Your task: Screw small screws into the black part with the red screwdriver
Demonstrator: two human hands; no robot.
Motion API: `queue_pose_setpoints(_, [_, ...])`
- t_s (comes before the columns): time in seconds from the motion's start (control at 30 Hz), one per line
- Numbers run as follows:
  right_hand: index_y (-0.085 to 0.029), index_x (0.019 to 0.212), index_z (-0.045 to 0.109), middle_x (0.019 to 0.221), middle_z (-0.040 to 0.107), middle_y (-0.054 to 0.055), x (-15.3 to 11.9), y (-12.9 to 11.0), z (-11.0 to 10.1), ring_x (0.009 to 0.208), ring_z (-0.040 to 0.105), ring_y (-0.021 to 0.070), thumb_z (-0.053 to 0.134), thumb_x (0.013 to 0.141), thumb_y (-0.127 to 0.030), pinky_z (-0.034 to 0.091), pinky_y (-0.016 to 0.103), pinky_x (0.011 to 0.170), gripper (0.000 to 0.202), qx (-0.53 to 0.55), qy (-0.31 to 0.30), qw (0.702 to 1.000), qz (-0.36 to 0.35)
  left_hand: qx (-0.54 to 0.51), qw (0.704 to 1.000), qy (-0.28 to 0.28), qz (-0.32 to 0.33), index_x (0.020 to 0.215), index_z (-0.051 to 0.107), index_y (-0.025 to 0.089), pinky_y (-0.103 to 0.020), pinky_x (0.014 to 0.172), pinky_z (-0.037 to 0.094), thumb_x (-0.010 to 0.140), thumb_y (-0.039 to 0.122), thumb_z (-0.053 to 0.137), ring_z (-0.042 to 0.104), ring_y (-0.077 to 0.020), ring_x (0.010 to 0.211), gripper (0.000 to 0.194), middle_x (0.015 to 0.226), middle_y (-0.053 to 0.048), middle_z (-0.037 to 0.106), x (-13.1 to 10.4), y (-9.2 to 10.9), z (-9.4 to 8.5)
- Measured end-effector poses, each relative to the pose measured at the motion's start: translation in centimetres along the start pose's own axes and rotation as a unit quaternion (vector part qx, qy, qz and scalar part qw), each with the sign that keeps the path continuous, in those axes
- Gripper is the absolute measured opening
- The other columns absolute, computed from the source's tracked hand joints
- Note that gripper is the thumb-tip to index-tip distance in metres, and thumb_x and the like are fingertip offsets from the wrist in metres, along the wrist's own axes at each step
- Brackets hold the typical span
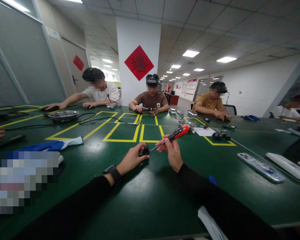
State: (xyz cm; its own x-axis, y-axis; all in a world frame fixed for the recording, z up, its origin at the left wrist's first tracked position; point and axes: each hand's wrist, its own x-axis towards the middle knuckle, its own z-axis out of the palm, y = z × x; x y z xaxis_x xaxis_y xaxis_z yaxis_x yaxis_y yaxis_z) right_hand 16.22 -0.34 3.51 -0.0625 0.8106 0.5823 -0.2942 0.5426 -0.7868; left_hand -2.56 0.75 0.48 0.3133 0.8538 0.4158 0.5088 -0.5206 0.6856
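Between the thumb and fingers of my left hand (133, 159) is a small black part (146, 149) with a metallic top, held just above the green table. Its exact kind is too small to make out. My right hand (173, 152) grips a screwdriver (178, 133) with a red and black handle. The handle tilts up to the right, and the thin shaft points down-left at the black part's side. The tip is at or very near the part; whether it touches I cannot tell.
Yellow tape (120, 140) marks rectangles on the green table (140, 193). Tiny pieces lie inside one. A metal dish (65, 115), blue gloves (45, 146), black parts (221, 135), a white sheet (204, 131) and a clear package (261, 166) lie around. Several people sit across the table.
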Motion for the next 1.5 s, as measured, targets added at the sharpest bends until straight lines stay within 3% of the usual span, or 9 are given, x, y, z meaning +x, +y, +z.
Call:
queue_pose_setpoints(0.37, [-0.02,0.105,0.044,0.084,0.063,0.004,-0.8,0.0,0.3,0.065,0.058,0.0127,0.046,0.088,-0.034,0.047,0.027,0.059,0.023,-0.093,-0.092,0.991,-0.035,0.035,0.999,0.001,0.018,0.095,0.057,0.016,-0.027,0.071,0.045,0.073,0.04,0.062,0.057,-0.0167,0.076,0.032,0.084,-0.002,0.063,-0.2,0.1,-0.2])
queue_pose_setpoints(0.97, [-0.021,0.106,0.045,0.084,0.063,0.003,-0.8,0.1,0.4,0.064,0.059,0.0124,0.047,0.087,-0.035,0.047,0.027,0.058,0.023,-0.074,-0.07,0.994,-0.038,0.042,0.999,-0.001,-0.004,0.091,0.062,0.015,-0.027,0.071,0.043,0.076,0.039,0.056,0.057,-0.0174,0.074,0.029,0.082,-0.003,0.065,-0.1,0.5,-0.3])
queue_pose_setpoints(1.17, [-0.024,0.105,0.042,0.077,0.064,-0.002,-0.5,-0.8,0.8,0.044,0.055,0.009,0.055,0.083,-0.031,0.045,0.024,0.045,0.027,-0.008,-0.028,0.999,0.017,0.046,0.999,-0.002,-0.008,0.087,0.064,0.015,-0.026,0.071,0.043,0.074,0.04,0.057,0.057,-0.0173,0.073,0.029,0.08,-0.003,0.065,0.0,0.7,-0.6])
queue_pose_setpoints(1.37, [-0.024,0.113,0.042,0.092,0.064,0.003,0.0,-1.2,0.7,0.064,0.063,0.0124,0.051,0.084,-0.032,0.052,0.029,0.06,0.032,0.07,-0.018,0.995,0.074,0.049,0.999,0.004,-0.002,0.09,0.065,0.016,-0.027,0.072,0.044,0.075,0.041,0.057,0.058,-0.0176,0.074,0.03,0.081,-0.003,0.066,-0.1,0.6,-0.6])
queue_pose_setpoints(1.5, [-0.02,0.098,0.051,0.1,0.062,0.005,0.2,-1.6,0.9,0.067,0.06,0.012,0.064,0.073,-0.029,0.051,0.028,0.06,0.03,-0.025,0.016,0.999,0.034,0.031,1.0,0.004,-0.002,0.093,0.065,0.016,-0.028,0.074,0.045,0.075,0.04,0.057,0.058,-0.0185,0.076,0.031,0.084,-0.004,0.066,-0.2,0.7,-0.6])
